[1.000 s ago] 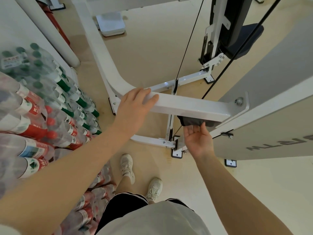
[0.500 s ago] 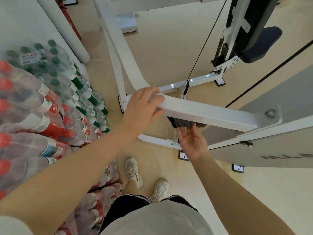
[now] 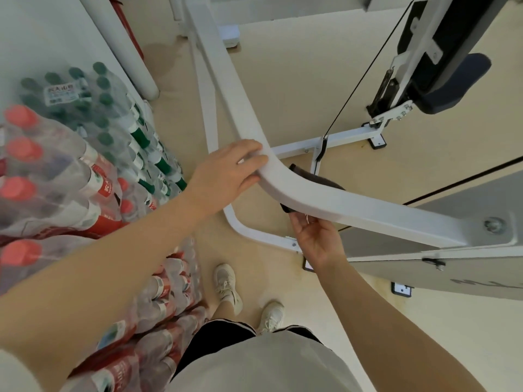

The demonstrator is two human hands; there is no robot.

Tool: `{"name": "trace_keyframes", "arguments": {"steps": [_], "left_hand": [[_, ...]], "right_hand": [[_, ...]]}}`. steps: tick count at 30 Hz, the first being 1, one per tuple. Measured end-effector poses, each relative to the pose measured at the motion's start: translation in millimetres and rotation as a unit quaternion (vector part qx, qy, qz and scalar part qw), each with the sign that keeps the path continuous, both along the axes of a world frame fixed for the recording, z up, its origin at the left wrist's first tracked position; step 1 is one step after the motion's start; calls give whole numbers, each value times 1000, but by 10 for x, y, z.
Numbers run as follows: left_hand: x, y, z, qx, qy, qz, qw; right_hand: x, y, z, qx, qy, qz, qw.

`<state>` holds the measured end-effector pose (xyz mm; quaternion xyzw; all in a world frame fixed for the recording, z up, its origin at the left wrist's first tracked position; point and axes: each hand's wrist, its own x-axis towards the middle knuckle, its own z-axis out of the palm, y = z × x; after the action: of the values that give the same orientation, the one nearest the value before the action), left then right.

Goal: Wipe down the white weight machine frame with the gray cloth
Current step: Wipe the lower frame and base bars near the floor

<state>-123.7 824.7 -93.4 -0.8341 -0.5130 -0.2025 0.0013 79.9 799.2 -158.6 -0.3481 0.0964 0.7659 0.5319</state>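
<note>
At the far left, shrink-wrapped packs of water bottles (image 3: 85,171) stand stacked just beside the machine, so there is little room to swing an elbow on that side. The left hand (image 3: 226,172) rests on the bend of the white frame (image 3: 368,210), fingers curled over its top edge to steady the body; a light brace there is enough, since a heavy grip would cover paint that needs wiping. Right of it, the gray cloth (image 3: 314,179) sits pressed against the underside of the curved beam, peeking out on both sides. The right hand (image 3: 317,236) reaches up from below, palm up, and appears to press the cloth to the metal; its fingertips are hidden behind the beam. The step looks like wiping the underside: keep the cloth flat, follow the curve in overlapping passes, and stay clear of the black cable (image 3: 365,72).
</note>
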Motion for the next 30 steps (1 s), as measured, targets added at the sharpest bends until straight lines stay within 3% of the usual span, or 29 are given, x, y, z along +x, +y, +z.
{"name": "trace_keyframes", "arguments": {"steps": [4, 10, 13, 20, 25, 30], "left_hand": [[-15, 23, -22, 5, 7, -16, 1000], [-198, 108, -31, -27, -49, -49, 997], [-361, 206, -72, -87, -95, 17, 992], [-737, 518, -38, -113, -178, 89, 973], [-1132, 704, -144, -127, -214, 127, 960], [-1373, 890, -255, -128, -219, 110, 961]], "right_hand": [[-206, 41, -7, -5, 9, 35, 999], [-736, 150, -21, 18, 21, 93, 995], [-912, 345, -42, 10, 18, 105, 994], [-1369, 506, -69, 33, 103, 22, 994], [-1862, 797, -124, 18, 104, -2, 994], [-2295, 1201, -137, 32, 167, -67, 983]]}}
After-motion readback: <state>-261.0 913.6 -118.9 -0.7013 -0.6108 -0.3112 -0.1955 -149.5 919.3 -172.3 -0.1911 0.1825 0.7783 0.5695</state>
